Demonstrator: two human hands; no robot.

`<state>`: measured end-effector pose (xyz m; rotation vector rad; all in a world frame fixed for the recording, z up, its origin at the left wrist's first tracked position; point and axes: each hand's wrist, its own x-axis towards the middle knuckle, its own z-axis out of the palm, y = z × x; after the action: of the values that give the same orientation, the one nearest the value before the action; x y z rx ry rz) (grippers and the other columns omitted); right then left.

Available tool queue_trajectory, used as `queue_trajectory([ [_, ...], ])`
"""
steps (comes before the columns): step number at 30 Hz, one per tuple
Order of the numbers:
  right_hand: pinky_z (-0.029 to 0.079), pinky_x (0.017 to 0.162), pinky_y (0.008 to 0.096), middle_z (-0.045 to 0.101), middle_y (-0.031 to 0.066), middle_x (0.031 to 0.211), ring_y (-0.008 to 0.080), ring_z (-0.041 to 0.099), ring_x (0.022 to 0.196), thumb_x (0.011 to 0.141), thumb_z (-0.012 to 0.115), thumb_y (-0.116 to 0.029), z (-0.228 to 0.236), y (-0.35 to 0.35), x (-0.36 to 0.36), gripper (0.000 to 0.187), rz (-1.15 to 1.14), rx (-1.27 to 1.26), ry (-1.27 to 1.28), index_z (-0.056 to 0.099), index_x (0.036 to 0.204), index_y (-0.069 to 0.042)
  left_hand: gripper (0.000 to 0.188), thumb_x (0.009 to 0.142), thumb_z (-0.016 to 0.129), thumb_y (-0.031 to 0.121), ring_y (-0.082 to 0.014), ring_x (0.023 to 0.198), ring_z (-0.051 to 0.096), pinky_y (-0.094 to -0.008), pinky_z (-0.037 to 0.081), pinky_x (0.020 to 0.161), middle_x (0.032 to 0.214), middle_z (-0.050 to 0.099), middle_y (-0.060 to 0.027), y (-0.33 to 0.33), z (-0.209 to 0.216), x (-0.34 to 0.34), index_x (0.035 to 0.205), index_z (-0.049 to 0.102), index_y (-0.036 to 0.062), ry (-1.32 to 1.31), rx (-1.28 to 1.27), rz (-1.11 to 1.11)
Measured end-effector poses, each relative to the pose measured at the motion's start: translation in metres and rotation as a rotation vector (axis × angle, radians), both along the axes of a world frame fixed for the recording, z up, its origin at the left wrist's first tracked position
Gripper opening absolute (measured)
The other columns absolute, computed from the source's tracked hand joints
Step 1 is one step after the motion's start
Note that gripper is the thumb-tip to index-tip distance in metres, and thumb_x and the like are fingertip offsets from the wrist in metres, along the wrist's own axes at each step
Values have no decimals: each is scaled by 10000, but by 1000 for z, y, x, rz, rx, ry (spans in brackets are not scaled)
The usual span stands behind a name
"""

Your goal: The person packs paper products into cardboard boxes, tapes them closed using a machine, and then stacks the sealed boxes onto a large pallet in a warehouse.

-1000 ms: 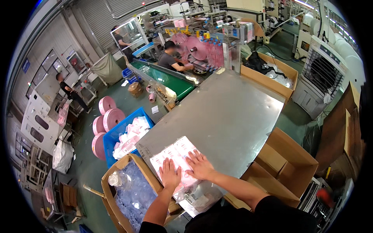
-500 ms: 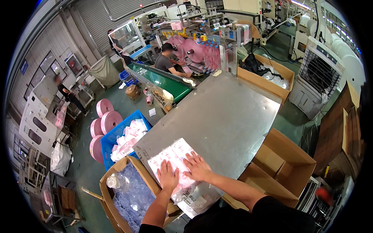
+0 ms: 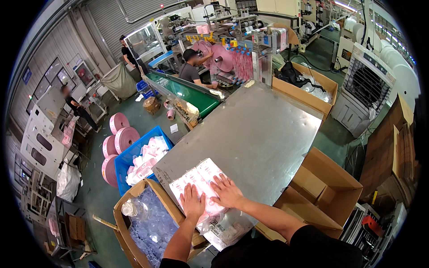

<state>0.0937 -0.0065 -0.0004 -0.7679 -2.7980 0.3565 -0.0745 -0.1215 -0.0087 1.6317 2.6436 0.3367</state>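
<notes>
Two pink-and-white soft plastic packs (image 3: pixel 207 171) lie side by side at the near left of a metal table (image 3: pixel 254 129). My left hand (image 3: pixel 193 202) rests flat on the left pack, its fingers stretched out. On the right pack lies my right hand (image 3: pixel 227 192), palm down with the fingers spread. Neither hand grips anything. Clear crinkled film (image 3: pixel 215 223) bunches at the packs' near end, over a white printed sheet (image 3: pixel 223 236). The undersides of the packs are hidden.
Left of the table stand a carton of bluish plastic bags (image 3: pixel 152 228) and a blue crate (image 3: pixel 120 167) of pink-white packs. An open cardboard box (image 3: pixel 339 187) sits to the right. Beyond the table are a green conveyor (image 3: pixel 181 91) and a crouching co-worker (image 3: pixel 191 71).
My hands and the packs stay in place. The crouching co-worker has raised an arm toward the pink rolls. Another person at the back left has shifted slightly.
</notes>
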Motion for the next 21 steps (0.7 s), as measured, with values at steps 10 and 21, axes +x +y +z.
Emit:
queue_trajectory([
  [10, 226, 1143, 511, 284, 155, 1549, 368, 201, 1445, 936, 437, -554, 1, 0, 1, 689, -3, 0, -8, 412, 1444, -90, 666, 953, 427, 478, -256, 1462, 191, -504, 123, 1171, 1567, 264, -121, 1, 1, 0, 1445, 382, 32, -9, -12, 1],
  [21, 200, 1155, 502, 272, 158, 1553, 370, 192, 1447, 936, 425, -552, -3, 1, -1, 690, -9, 5, 1, 403, 1453, -94, 639, 936, 495, 436, -293, 1439, 249, -534, 179, 1148, 1542, 297, -151, 0, -2, 0, 1424, 405, 32, 19, 37, -6],
])
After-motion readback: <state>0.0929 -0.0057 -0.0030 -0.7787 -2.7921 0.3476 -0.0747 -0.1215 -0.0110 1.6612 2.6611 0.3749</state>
